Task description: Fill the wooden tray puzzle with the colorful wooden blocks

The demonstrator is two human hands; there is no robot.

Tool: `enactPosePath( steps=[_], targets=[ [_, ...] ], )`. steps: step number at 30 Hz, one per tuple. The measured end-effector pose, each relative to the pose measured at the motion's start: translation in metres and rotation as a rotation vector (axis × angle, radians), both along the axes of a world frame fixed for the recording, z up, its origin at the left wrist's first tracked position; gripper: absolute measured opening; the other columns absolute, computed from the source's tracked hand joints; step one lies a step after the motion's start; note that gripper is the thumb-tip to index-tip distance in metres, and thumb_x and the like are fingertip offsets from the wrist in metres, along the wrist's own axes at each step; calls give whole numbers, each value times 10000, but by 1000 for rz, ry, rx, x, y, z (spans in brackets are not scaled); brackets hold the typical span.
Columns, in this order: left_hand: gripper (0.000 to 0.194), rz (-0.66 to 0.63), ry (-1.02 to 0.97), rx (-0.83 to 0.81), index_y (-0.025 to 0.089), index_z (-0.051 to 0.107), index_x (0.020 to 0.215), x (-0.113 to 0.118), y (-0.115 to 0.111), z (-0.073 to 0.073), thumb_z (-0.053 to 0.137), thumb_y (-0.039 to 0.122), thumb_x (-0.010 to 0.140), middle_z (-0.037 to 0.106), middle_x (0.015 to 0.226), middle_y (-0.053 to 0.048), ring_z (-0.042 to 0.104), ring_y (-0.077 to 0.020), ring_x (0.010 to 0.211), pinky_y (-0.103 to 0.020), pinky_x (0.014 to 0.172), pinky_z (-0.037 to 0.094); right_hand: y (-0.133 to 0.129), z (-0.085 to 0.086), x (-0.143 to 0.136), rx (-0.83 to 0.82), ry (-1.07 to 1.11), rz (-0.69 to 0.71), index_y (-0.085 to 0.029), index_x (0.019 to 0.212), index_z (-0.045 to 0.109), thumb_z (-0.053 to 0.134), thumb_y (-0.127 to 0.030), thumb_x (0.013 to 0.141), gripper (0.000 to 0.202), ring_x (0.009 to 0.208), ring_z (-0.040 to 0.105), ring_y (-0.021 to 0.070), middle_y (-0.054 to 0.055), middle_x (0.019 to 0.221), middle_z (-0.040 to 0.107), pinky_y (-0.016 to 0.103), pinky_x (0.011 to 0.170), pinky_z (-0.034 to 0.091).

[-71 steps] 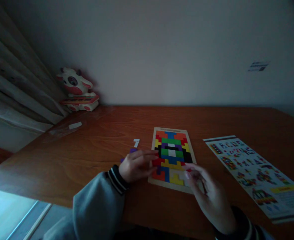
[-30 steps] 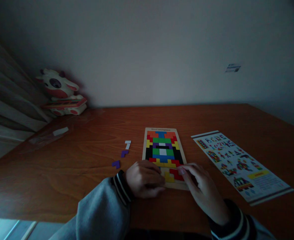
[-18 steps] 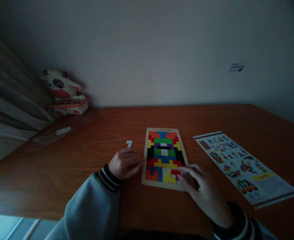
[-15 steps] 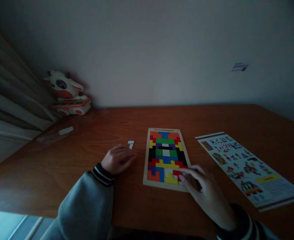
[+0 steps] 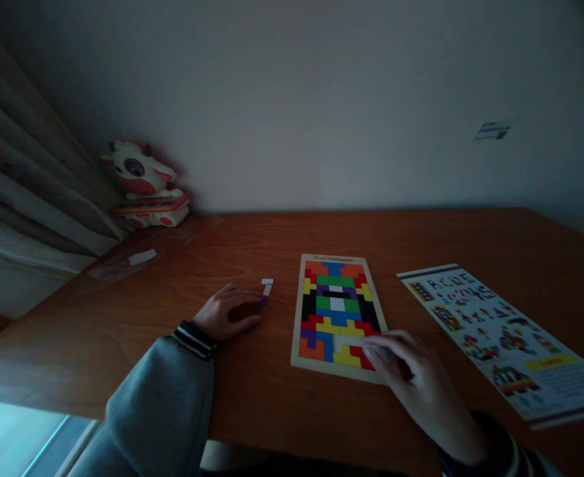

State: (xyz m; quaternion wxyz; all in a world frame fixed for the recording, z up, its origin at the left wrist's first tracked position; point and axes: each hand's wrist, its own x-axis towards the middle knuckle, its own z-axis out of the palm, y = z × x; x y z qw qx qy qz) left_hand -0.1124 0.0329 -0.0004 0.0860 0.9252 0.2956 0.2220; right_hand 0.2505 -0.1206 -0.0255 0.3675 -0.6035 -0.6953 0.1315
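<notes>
At the lower right corner of the wooden puzzle board (image 5: 295,361), my right hand (image 5: 415,371) has thumb and fingers close together on a red puzzle piece (image 5: 366,360). Pieces of many colours fill most of the board, and a pale bare gap (image 5: 344,341) shows above a yellow piece (image 5: 345,356). To the board's left, my left hand (image 5: 227,313) rests on the table with thumb and fingers apart. A purple puzzle piece (image 5: 262,303) lies at its fingertips, partly hidden by them. Just beyond are small white pieces (image 5: 267,282).
A printed pattern sheet (image 5: 480,318) lies on the brown table (image 5: 252,397) to the right of the board. At the back left stands a toy cow with a keyboard (image 5: 147,189), beside a curtain (image 5: 33,179). A wall (image 5: 321,112) closes off the back.
The red piece under my right fingers has shifted down toward the board's near edge, widening the pale gap above it. My left hand has drawn back leftward, uncovering the purple piece. The view has turned slightly.
</notes>
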Motion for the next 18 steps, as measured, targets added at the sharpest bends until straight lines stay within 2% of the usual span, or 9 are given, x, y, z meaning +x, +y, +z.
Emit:
enactPosePath(
  steps=[7,11,14,18],
  targets=[
    [275,68,-63,-24,227,675,1132,4,0,-10,651,363,894,728,1112,-43,685,-186,1021,-361,927,560,-2,3,0,17,122,-112,-254,1013,673,552,-471,909,269,813,668,212,65,949,702,318,656,554],
    [280,14,-142,-3,215,688,1098,15,-7,-8,677,380,872,741,1077,-37,709,-171,965,-315,884,587,-2,4,-1,43,166,-146,-244,995,674,547,-475,910,276,824,658,209,69,938,694,324,711,552],
    [242,-47,-228,38,200,694,1051,33,-16,-3,687,359,868,747,1051,-40,717,-164,947,-288,853,601,-2,5,-1,45,175,-152,-246,995,669,541,-471,915,271,829,649,207,69,944,690,327,721,546],
    [192,-174,-299,32,193,682,1018,76,-33,2,673,331,885,741,1061,-52,705,-162,968,-293,851,596,-3,6,-2,56,176,-153,-247,993,661,533,-465,919,263,835,640,212,72,952,686,338,734,540]
  ],
)
